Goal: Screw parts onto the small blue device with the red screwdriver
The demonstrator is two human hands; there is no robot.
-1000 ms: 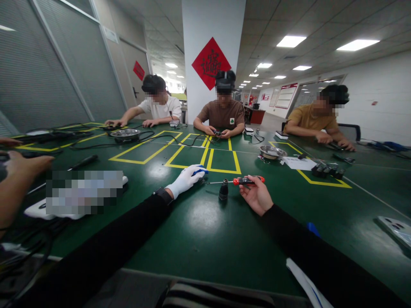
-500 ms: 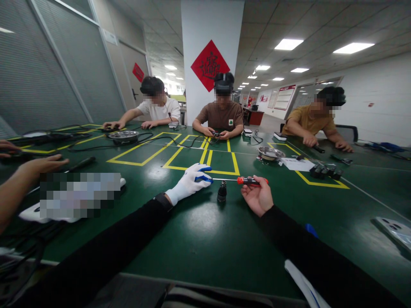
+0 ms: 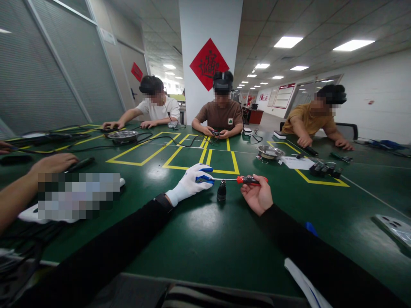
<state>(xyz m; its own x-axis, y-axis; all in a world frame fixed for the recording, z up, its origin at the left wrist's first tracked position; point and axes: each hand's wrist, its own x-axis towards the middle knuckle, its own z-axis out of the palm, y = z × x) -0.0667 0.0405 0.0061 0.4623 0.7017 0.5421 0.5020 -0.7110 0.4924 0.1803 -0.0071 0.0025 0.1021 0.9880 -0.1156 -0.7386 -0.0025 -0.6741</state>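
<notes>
My right hand [image 3: 257,196], bare, is closed around the red-and-black handle of a screwdriver [image 3: 251,180], whose thin metal shaft points left. My left hand [image 3: 194,179] wears a white glove with blue fingertips. Its fingers are curled at the tip end of the shaft, around something dark that they mostly hide; I cannot make out what it is. Between my hands, just below the shaft, a black tapered cylindrical part [image 3: 221,192] stands upright on the green table [image 3: 205,244].
A co-worker's hand [image 3: 58,162] rests at the left near a white power strip [image 3: 28,214]. A metal bowl [image 3: 271,152], a paper sheet [image 3: 297,163] and black parts [image 3: 324,169] lie at right. A phone [image 3: 393,226] and a white glove [image 3: 303,282] are nearer. Three co-workers sit opposite.
The fingers of my left hand have curled slightly more near the shaft's tip. My right hand and screwdriver have barely moved. At the left, a co-worker's hand has lowered and turned palm down.
</notes>
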